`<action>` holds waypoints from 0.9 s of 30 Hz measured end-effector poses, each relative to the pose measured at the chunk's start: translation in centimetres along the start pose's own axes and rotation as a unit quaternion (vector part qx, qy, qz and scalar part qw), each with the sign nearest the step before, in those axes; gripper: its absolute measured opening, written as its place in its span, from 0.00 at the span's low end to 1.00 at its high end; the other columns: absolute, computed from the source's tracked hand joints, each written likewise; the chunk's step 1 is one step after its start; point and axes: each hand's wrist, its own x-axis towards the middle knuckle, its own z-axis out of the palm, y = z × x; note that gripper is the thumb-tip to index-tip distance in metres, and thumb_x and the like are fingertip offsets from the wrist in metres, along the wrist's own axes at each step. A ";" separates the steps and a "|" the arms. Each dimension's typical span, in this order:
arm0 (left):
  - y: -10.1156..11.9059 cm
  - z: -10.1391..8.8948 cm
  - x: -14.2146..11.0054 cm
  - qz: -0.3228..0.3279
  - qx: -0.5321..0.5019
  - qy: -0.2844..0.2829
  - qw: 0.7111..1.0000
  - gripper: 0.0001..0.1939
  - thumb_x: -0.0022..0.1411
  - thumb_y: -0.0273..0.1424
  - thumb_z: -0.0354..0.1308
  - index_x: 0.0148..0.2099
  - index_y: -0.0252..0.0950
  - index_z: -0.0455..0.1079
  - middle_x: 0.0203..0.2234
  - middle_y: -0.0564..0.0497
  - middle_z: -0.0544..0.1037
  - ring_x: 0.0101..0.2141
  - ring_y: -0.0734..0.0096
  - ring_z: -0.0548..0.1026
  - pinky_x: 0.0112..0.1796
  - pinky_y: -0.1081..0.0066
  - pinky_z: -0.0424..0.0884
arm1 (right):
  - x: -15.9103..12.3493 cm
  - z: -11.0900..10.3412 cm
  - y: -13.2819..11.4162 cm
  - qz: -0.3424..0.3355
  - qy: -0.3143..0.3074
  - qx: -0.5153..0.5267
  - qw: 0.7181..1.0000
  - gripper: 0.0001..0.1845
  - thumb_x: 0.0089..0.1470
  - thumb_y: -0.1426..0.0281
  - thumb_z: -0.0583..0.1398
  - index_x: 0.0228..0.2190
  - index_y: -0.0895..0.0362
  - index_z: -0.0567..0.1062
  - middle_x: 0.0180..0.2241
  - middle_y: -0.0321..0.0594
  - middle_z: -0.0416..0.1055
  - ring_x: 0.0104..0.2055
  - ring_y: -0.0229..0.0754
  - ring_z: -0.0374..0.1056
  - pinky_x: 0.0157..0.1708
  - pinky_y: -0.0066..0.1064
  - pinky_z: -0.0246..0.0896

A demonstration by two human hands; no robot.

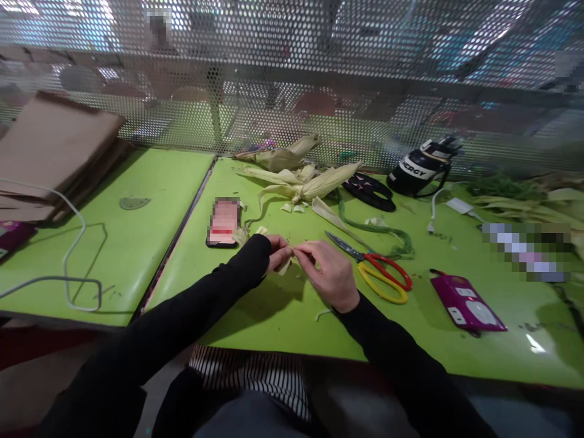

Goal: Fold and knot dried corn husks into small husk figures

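Observation:
My left hand (277,253) and my right hand (329,272) meet over the green table, fingertips pinched together on a small piece of pale corn husk (285,266). Part of the husk sticks out below my left fingers; the rest is hidden by them. Close beyond my left hand lies a phone (224,222) with a blurred screen. A pair of scissors (365,258) with one red and one yellow handle rests right of my right hand, blades half pointing to the back. Behind my hands is a heap of dry corn husks (303,182), with green twine (387,234) beside it.
A perforated metal screen (274,79) stands along the back. Toward the right are a black bottle (422,167), a black reel (369,191), a purple power strip (468,304) and a white charger (460,207). Brown paper bags (50,152) and a grey cable (68,280) lie left of the table seam.

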 end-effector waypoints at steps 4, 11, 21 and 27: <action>-0.8 0.3 0.4 -0.016 -0.037 0.004 0.999 0.14 0.60 0.36 0.60 0.29 0.31 0.67 0.17 0.53 0.73 0.19 0.78 0.70 0.25 0.75 0.68 | 0.0 0.0 0.2 -0.087 0.021 -0.082 0.993 0.04 0.59 0.75 0.60 0.35 0.60 0.77 0.31 0.45 0.78 0.33 0.41 0.72 0.33 0.32 0.69; -0.4 0.4 0.6 -0.037 -0.103 0.012 0.994 0.12 0.56 0.33 0.65 0.30 0.30 0.67 0.19 0.53 0.75 0.19 0.80 0.70 0.23 0.77 0.67 | -0.4 0.2 0.7 -0.124 0.017 -0.077 0.989 0.10 0.57 0.76 0.61 0.42 0.58 0.78 0.35 0.44 0.80 0.35 0.42 0.75 0.37 0.34 0.71; 0.0 0.3 0.3 0.001 -0.078 0.015 0.997 0.13 0.58 0.36 0.63 0.32 0.30 0.68 0.19 0.53 0.74 0.18 0.82 0.68 0.22 0.78 0.63 | 0.0 0.0 0.0 0.031 -0.005 0.055 0.998 0.07 0.60 0.72 0.60 0.39 0.58 0.77 0.34 0.43 0.79 0.34 0.40 0.74 0.34 0.33 0.72; -1.1 0.2 0.6 0.011 -0.030 0.021 0.999 0.16 0.58 0.41 0.63 0.33 0.30 0.70 0.21 0.52 0.76 0.20 0.79 0.70 0.24 0.76 0.65 | -0.2 0.1 0.0 0.048 -0.001 0.055 0.997 0.06 0.59 0.72 0.60 0.37 0.58 0.79 0.32 0.43 0.79 0.33 0.42 0.75 0.34 0.34 0.72</action>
